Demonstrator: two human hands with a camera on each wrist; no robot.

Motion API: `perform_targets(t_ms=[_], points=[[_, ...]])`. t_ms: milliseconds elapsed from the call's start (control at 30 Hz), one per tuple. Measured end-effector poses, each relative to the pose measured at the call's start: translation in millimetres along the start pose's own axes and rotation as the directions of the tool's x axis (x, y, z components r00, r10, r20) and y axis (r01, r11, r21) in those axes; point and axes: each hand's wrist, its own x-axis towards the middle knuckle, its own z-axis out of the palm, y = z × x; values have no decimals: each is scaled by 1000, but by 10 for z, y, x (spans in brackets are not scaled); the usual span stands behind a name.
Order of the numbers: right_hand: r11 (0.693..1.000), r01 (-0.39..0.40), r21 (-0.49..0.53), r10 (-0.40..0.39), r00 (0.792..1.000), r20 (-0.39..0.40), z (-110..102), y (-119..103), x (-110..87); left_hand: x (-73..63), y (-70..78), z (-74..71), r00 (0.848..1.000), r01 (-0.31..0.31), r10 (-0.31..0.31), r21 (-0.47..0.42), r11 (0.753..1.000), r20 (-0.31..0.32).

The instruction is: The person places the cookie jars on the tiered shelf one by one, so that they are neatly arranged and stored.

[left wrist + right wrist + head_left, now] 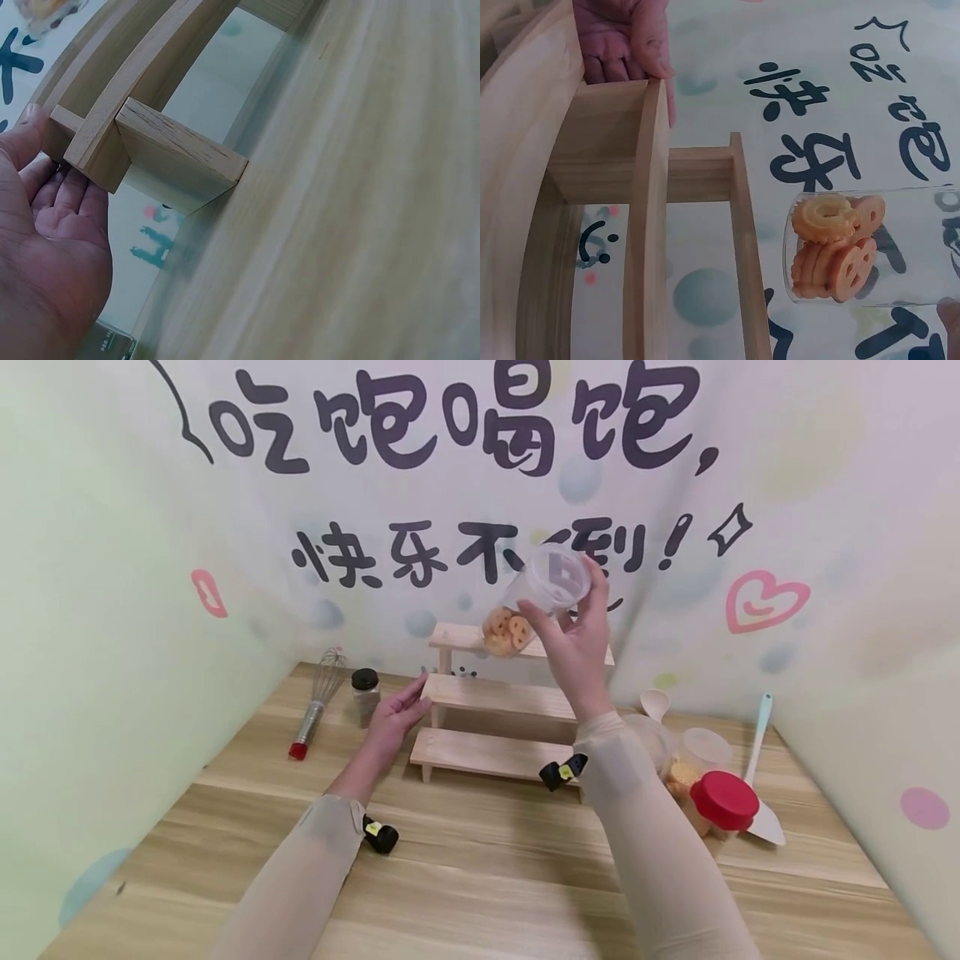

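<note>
My right hand (581, 647) grips a clear jar (538, 578) near its upper round end and holds it up in the air, tilted, above the top shelf. Several ring-shaped and round cookies (832, 247) are heaped in the jar's lower end. At the left end of the middle step of a three-tier wooden stand (495, 695), my left hand (393, 718) holds the board's end. In the left wrist view its thumb lies on one side of the wood, with the fingers (71, 191) curled at the other side.
Left of the stand are a whisk (318, 702) and a black-capped jar (366, 696). To the right, partly behind my right sleeve, stand a red-lidded jar (723, 802) and a clear jar with yellowish snacks (684, 774). A spatula (759, 752) and a pale spoon (656, 703) are near them.
</note>
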Motion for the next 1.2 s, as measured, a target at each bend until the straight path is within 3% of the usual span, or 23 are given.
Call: perform_targets(t_ms=[267, 467, 667, 800, 1000, 1200], points=[[983, -86, -165, 104, 989, 102, 144, 132, 128, -24, 23, 13, 1000, 16, -16, 22, 1000, 5], [969, -113, -220, 150, 976, 159, 274, 418, 264, -22, 8, 17, 1000, 10, -10, 9, 1000, 8], [945, -178, -274, 227, 961, 159, 337, 614, 348, -7, -12, 12, 1000, 21, -22, 6, 1000, 23], [915, -260, -309, 323, 931, 171, 303, 762, 320, 14, -1, 14, 1000, 6, -6, 11, 1000, 21], [831, -364, -421, 478, 855, 203, 241, 1027, 93, -9, 14, 10, 999, 45, -46, 26, 999, 10], [815, -321, -482, 473, 850, 234, 241, 1102, 13, -17, 19, 0, 999, 41, -41, -1, 999, 6]])
